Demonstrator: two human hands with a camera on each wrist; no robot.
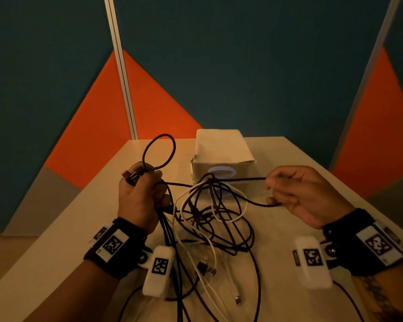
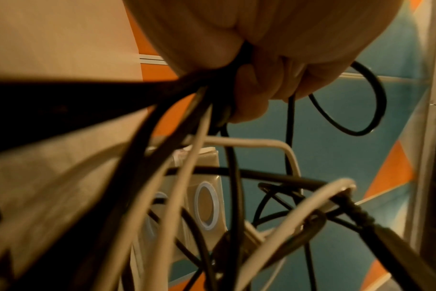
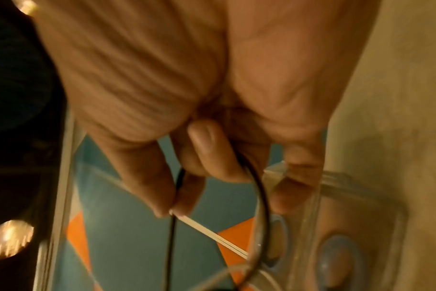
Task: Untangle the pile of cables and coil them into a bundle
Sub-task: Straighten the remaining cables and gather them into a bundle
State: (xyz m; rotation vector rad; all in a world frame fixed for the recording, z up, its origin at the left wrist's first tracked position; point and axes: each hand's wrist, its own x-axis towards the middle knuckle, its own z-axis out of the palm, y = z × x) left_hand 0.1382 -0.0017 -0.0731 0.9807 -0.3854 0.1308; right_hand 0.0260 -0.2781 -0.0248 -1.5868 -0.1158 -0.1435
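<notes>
Both hands hold cable: left hand fisted round the gathered strands, right hand pinching a dark cable whose length runs toward nine o'clock into the knot

Black and white cables on a pale table, teal and orange behind

The tangle of cables mixes black strands with a few white ones; one white cable ends in a silvery plug. The table is cream. The box is off-white, with pale blue rings on its front. The wall is teal with orange triangles and grey lower patches. Both wristbands are black, carrying white tags printed with black square-code patterns.
</notes>
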